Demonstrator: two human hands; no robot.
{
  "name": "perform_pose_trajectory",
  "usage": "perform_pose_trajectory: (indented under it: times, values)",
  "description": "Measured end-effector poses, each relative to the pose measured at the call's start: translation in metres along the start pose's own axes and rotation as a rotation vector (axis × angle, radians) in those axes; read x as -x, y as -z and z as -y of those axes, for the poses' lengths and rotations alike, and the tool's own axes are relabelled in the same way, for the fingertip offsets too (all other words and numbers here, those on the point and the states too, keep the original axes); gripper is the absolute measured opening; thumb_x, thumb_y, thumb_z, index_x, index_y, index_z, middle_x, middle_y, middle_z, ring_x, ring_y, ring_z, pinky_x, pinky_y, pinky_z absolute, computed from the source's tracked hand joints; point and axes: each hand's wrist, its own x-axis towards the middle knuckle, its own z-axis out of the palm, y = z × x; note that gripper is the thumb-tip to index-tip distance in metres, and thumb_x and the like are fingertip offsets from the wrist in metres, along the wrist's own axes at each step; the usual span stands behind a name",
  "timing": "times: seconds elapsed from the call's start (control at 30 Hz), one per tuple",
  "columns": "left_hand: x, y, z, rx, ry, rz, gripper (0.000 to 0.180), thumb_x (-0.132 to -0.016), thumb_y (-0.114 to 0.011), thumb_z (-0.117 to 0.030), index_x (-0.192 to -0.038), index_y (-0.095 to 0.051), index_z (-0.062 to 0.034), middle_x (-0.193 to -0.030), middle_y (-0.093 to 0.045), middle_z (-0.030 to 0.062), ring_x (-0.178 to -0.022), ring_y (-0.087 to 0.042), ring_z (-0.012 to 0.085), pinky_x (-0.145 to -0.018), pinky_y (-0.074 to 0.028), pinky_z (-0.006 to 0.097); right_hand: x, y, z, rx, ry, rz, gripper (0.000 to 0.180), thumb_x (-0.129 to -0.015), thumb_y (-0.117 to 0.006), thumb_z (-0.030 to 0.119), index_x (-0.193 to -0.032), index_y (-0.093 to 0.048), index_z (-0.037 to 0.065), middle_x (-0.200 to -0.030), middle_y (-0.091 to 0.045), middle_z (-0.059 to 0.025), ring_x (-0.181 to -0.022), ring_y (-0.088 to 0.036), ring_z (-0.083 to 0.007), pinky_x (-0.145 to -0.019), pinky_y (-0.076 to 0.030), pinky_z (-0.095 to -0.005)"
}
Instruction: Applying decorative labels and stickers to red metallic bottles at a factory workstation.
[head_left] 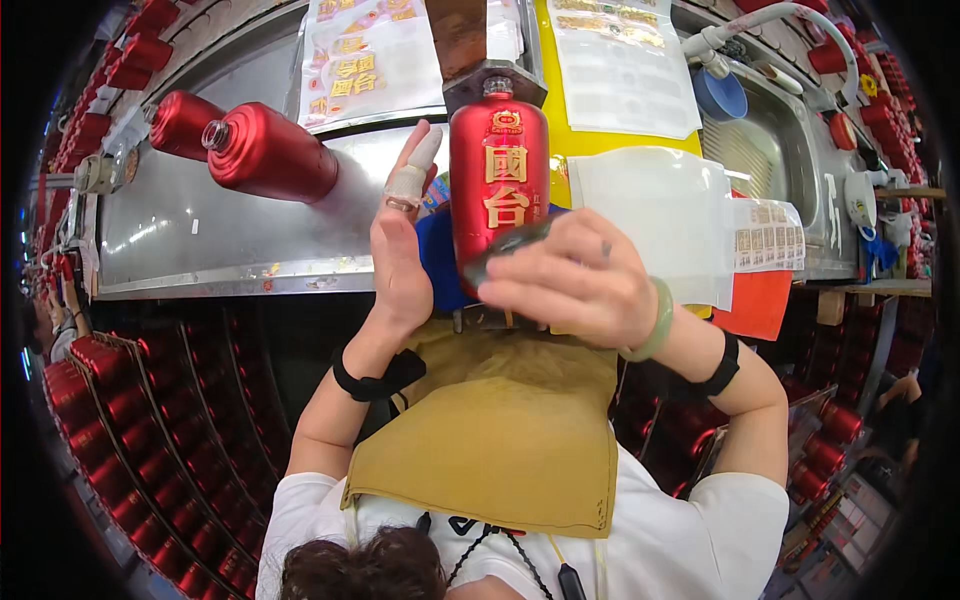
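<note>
A glossy red bottle [490, 150] with raised gold characters lies in front of me, its clear neck pointing away, on a blue pad [433, 245]. My right hand [585, 280] is closed around a smooth, dark green-black flat piece [515, 242], which lies over the bottle's lower right part; whether it presses on the bottle I cannot tell. Along the bottle's left side my left hand [405, 240] is held upright with fingers stretched out, white coverings on some of them, holding nothing. Contact between that palm and the bottle is unclear.
Two red bottles [270, 155] stand on the metal table [150, 235] at left. Sheets of gold stickers [370, 65] lie at the back. A translucent white sheet [650, 215] is to the right, before a sink [760, 150] with a blue bowl [722, 95]. Racks of red bottles [150, 430] flank me.
</note>
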Motion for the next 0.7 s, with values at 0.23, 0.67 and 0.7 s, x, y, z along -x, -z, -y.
perform_pose_trajectory:
  times: [0.23, 0.67, 0.7]
  values:
    - [-0.011, 0.017, 0.009, -0.590, -0.522, 0.204, 0.088, -0.099, -0.022, -0.077, -0.139, -0.066, -0.0118, -0.157, -0.040, 0.0228, -0.143, -0.037, 0.0389, -0.117, -0.032, 0.049, 0.005, -0.036, -0.011, -0.550, -0.950, -0.608, 0.035, -0.095, -0.070, 0.004, -0.125, -0.051, -0.001, -0.104, -0.066, -0.0090, -0.088, -0.064, -0.0113, -0.076, -0.054, -0.0273]
    - [-0.090, 0.020, -0.008, -1.022, -0.798, 0.308, 0.089, -0.086, -0.025, -0.090, -0.126, -0.075, -0.0278, -0.163, -0.034, 0.0130, -0.149, -0.022, 0.0408, -0.121, -0.023, 0.054, 0.009, -0.015, -0.050, -0.117, -0.773, -0.651, 0.031, -0.091, -0.073, 0.003, -0.121, -0.063, 0.001, -0.096, -0.071, -0.0090, -0.080, -0.063, -0.0142, -0.073, -0.052, -0.0284]
    - [-0.086, 0.020, -0.005, -1.007, -0.777, 0.320, 0.088, -0.087, -0.026, -0.090, -0.126, -0.075, -0.0279, -0.163, -0.035, 0.0135, -0.149, -0.022, 0.0410, -0.121, -0.024, 0.053, 0.003, -0.008, -0.054, -0.077, -0.707, -0.631, 0.029, -0.092, -0.072, 0.003, -0.120, -0.064, 0.001, -0.095, -0.072, -0.0088, -0.081, -0.064, -0.0140, -0.074, -0.052, -0.0283]
